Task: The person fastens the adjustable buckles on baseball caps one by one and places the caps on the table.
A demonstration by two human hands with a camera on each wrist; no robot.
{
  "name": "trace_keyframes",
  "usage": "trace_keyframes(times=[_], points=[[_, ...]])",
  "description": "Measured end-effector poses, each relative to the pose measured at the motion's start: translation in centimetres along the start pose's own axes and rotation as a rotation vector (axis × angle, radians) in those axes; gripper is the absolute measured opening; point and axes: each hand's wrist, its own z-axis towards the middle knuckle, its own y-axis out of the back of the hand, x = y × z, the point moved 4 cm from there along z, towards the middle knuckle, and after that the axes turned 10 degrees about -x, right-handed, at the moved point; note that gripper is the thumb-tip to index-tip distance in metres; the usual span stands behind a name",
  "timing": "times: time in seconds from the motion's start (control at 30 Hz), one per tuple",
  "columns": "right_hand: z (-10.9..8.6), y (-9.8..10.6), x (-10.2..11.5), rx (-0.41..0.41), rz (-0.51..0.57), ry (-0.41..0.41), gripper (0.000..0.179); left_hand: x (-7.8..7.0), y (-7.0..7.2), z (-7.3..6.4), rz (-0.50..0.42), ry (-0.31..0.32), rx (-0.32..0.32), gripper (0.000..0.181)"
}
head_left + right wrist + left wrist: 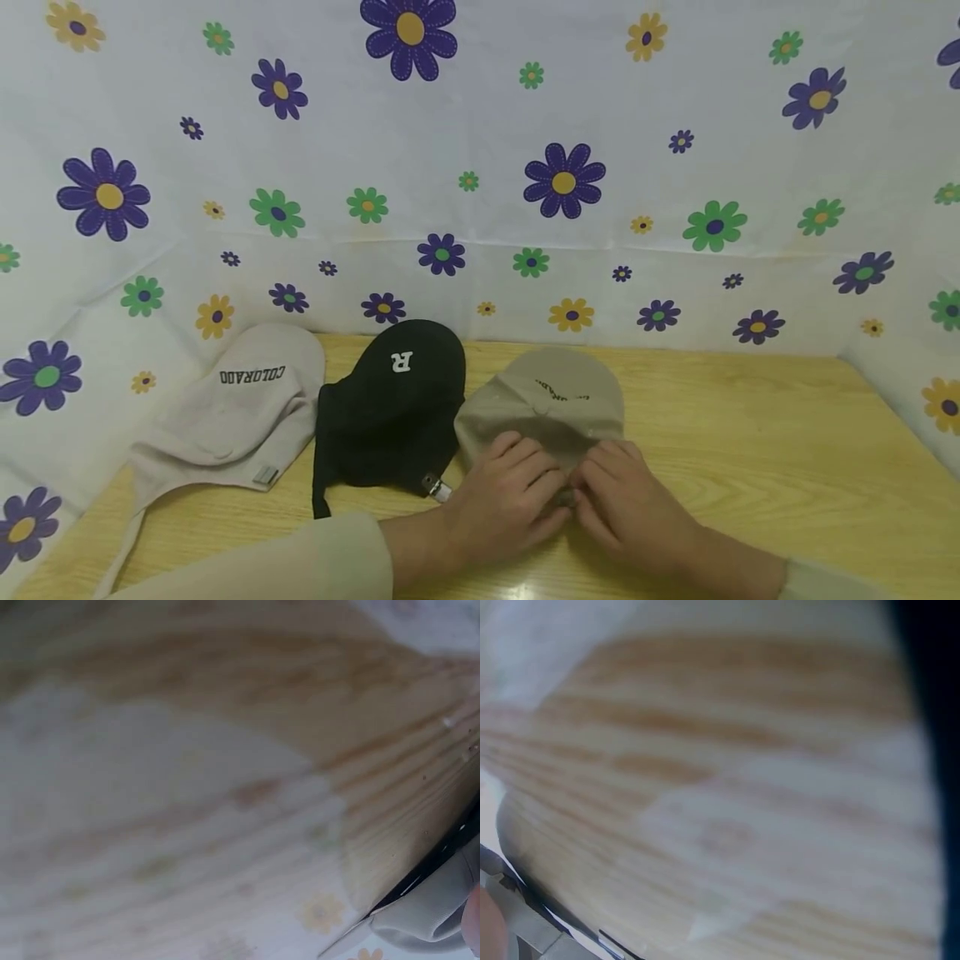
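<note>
A khaki baseball cap [551, 379] with dark lettering lies on the table in the head view, its brim toward the back. Both hands are at its near edge, fingers curled over the fabric. My left hand [506, 496] grips the left part of that edge, and my right hand [630, 500] pinches the edge close beside it. What lies between the fingertips is mostly hidden. In the right wrist view, a bit of greyish fabric [420, 922] shows at the lower right; the left wrist view is mostly blurred tabletop.
Left of the khaki cap lies a black cap [397, 408] with a white R, its strap buckle near my left wrist. Farther left is a pale cap [255, 392] reading COLORADO, its strap trailing forward. A flowered cloth [480, 125] hangs behind the wooden table [765, 450].
</note>
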Motion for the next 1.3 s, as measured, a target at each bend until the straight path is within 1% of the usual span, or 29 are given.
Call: trace_keyframes(times=[0.17, 0.33, 0.43, 0.57, 0.8, 0.97, 1.13, 1.3], points=[[-0.09, -0.1, 0.22, 0.01, -0.072, -0.005, 0.006, 0.02, -0.08, 0.12, 0.012, -0.01, -0.004, 0.017], [-0.07, -0.18, 0.34, 0.0, -0.156, 0.024, 0.01, 0.19, -0.13, 0.25, -0.003, -0.007, -0.004, 0.016], [-0.07, -0.27, 0.23, -0.002, -0.178, 0.029, 0.008, 0.26, -0.13, 0.27, -0.022, 0.005, 0.001, 0.014], [-0.07, -0.25, 0.13, -0.001, -0.202, 0.032, 0.007, 0.25, -0.21, 0.16, -0.022, -0.007, 0.011, 0.013], [-0.02, -0.16, 0.44, -0.002, -0.193, 0.088, 0.018, 0.17, -0.33, -0.17, 0.016, -0.056, 0.01, 0.013], [-0.24, -0.41, 0.67, 0.027, -0.182, 0.109, 0.019, 0.09, -0.48, -0.4, 0.015, -0.059, 0.016, 0.014], [-0.34, -0.44, 0.74, 0.013, -0.179, 0.138, 0.019, 0.07, -0.55, -0.43, 0.01, -0.057, 0.023, 0.014], [-0.44, -0.44, 0.64, 0.02, -0.19, 0.153, 0.02, 0.07, -0.43, -0.28, 0.013, -0.056, 0.027, 0.013]])
